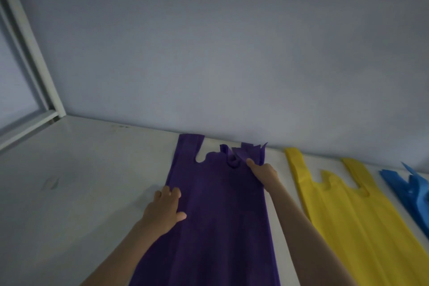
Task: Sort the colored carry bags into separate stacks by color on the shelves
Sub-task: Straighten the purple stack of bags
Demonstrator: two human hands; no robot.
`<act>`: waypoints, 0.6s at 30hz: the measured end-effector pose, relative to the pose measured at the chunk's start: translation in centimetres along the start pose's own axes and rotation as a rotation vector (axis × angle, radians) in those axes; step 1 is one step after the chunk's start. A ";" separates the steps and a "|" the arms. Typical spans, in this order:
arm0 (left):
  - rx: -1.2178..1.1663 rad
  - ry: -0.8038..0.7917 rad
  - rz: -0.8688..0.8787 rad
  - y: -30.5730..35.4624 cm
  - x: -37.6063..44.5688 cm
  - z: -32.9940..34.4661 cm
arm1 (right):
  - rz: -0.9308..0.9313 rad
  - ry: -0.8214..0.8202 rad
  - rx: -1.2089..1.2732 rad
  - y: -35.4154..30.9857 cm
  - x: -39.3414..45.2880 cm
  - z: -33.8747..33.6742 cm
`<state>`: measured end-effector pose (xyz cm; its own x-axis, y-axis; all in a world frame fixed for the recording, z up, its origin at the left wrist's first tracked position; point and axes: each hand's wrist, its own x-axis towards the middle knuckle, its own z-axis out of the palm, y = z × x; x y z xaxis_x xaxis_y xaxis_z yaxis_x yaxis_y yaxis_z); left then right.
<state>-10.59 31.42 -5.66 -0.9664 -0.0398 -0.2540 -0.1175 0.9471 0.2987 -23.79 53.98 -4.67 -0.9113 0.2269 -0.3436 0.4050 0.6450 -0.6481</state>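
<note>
A purple carry bag (216, 211) lies flat on the white shelf (81, 181), its handles toward the back wall. Its right handle is crumpled and folded over. My left hand (166, 209) rests flat on the bag's left edge, fingers spread. My right hand (263, 173) reaches to the crumpled right handle, fingers touching the fabric near the bag's right edge. To the right lies a yellow carry bag (348, 213), flat and apart from the purple one. At the far right edge a blue carry bag (413, 189) shows only in part.
A pale blue-grey wall (232, 53) rises right behind the bags' handles. A white metal shelf post (34, 53) slants up at the left. The shelf surface to the left of the purple bag is bare white.
</note>
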 end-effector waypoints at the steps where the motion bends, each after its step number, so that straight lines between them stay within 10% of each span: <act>1: -0.005 0.001 0.000 0.0 0.0 0.0 | -0.016 -0.029 0.132 -0.4 0.1 0.0; 5: -0.026 0.002 -0.001 0.0 0.0 0.0 | -0.014 -0.234 0.508 -1.9 0.4 0.2; 10: -0.072 0.002 -0.011 -0.2 -0.1 -0.1 | -0.170 -0.011 0.802 -2.3 0.4 -0.7; 18: -0.104 -0.002 -0.011 -0.4 -0.1 -0.3 | 0.113 -0.339 0.484 0.7 1.5 -1.0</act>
<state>-10.52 30.99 -5.50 -0.9645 -0.0494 -0.2593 -0.1514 0.9082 0.3901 -24.98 55.53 -4.92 -0.8181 -0.0224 -0.5747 0.5586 0.2063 -0.8033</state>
